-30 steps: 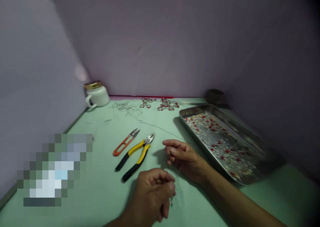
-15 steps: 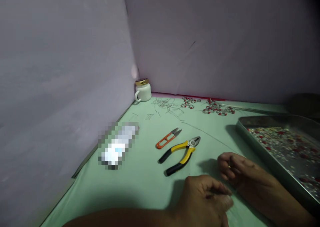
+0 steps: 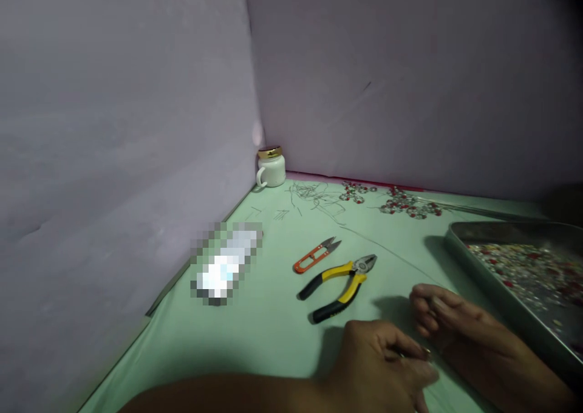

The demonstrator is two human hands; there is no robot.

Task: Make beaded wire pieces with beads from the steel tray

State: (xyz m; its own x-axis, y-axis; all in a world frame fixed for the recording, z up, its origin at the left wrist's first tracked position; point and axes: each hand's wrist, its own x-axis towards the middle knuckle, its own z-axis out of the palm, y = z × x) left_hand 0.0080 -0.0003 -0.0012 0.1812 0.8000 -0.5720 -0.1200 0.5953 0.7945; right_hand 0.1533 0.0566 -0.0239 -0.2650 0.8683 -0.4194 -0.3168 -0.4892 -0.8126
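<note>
Pinches a small glinting piece (image 3: 426,352) between thumb and fingertip of the left hand (image 3: 387,364), clenched low over the green bench (image 3: 255,340) at its near edge. Rests the right hand (image 3: 450,328) just beside it with fingers curled inward; cannot tell whether anything sits inside that curl. Risks, as a judgement, losing the piece: shows so little of it past the fingertips that a slackened pinch could drop it onto the bench, or toward the steel tray (image 3: 460,243) of beads at the right, where picking it out again would be hard. Could also bend it by squeezing too hard. Seems to aim the piece rightward at the right hand, with its long axis roughly across the bench and near level; cannot say more, being so small and dim. Shows yellow-handled pliers (image 3: 339,285) and orange snips (image 3: 316,256) lying just beyond the hands, tips toward the back right, with loose wire strands (image 3: 314,195) and beaded clusters (image 3: 403,203) near the back wall.
</note>
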